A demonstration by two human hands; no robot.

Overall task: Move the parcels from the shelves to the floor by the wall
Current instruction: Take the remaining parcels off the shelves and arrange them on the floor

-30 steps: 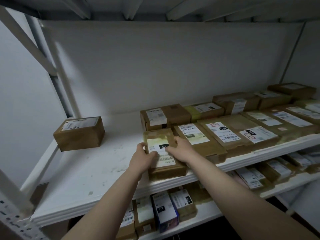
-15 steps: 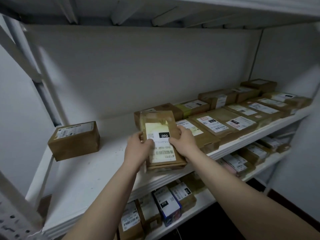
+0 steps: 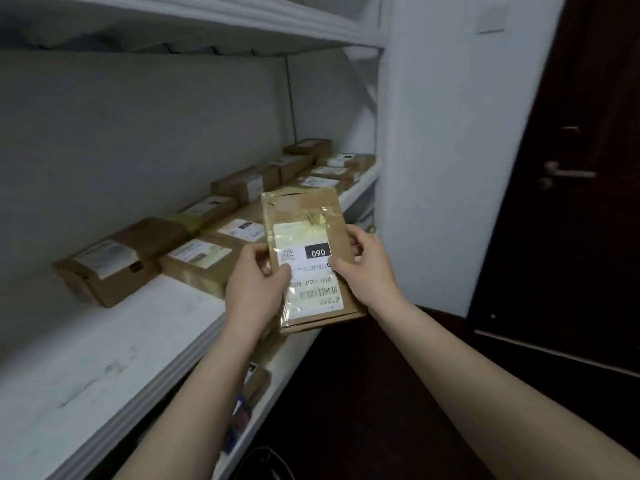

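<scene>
A second ago the taped parcel (image 3: pixel 308 237) marked 090 lay flat at the front edge of the middle shelf (image 3: pixel 104 358) with both hands on it. Half a second ago it was tipped up off the board. Now it is clear of the shelf, held nearly upright in the air just in front of the shelf edge, its label facing the person. The view has also swung to the right, away from the rack and towards the door.

The left grip (image 3: pixel 254 289) holds the parcel's left edge, thumb pressed on the label and fingers behind. The right grip (image 3: pixel 367 271) is closed round the right edge, thumb on the front. By the look of it, the pick is done and the carry has begun. What is left for this parcel is to bring it down to the floor by the wall.

Many parcels wait on the shelf. A brown box (image 3: pixel 114 261) sits nearest, and a double row of labelled boxes (image 3: pixel 242 188) runs back to the far end. The near stretch of the white board is scuffed. A lower shelf (image 3: pixel 277 386) shows below, with a few more packets partly hidden by the left forearm. Another shelf (image 3: pixel 207 15) hangs overhead.

To the right stands a white wall (image 3: pixel 433 168), then a dark door (image 3: pixel 571 237) with a lever handle (image 3: pixel 568 173). The floor (image 3: pixel 363 393) beneath the parcel is dark, and little can be made out on it.
</scene>
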